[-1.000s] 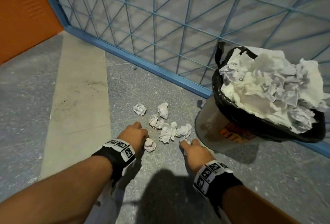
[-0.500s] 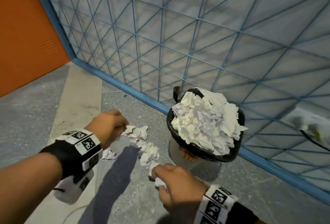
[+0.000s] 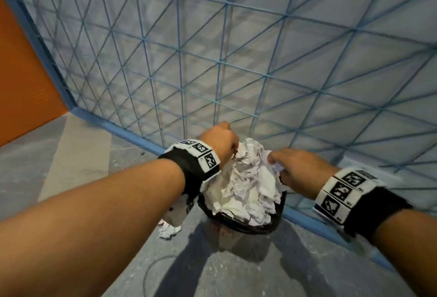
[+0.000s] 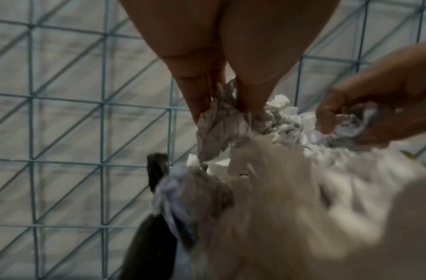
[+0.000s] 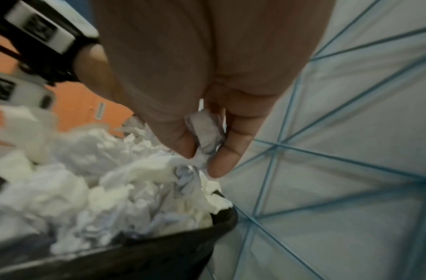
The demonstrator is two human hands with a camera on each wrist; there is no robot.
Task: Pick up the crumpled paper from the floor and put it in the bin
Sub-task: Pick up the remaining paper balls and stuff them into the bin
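Observation:
The bin with a black liner stands by the blue mesh fence, heaped with crumpled white paper. Both hands hover over the heap. My left hand pinches a crumpled paper ball between thumb and fingers at the pile's far left top. My right hand pinches a smaller crumpled paper at the pile's right side, just above the liner rim. More crumpled paper lies on the floor left of the bin, partly hidden by my left wrist.
A blue wire-mesh fence with a blue base rail runs right behind the bin. An orange wall stands at the far left. Grey speckled floor spreads to the left and in front.
Both hands rose from the floor, each carrying crumpled paper, and now sit over the bin's heap. The view lifted from the floor papers toward the fence.

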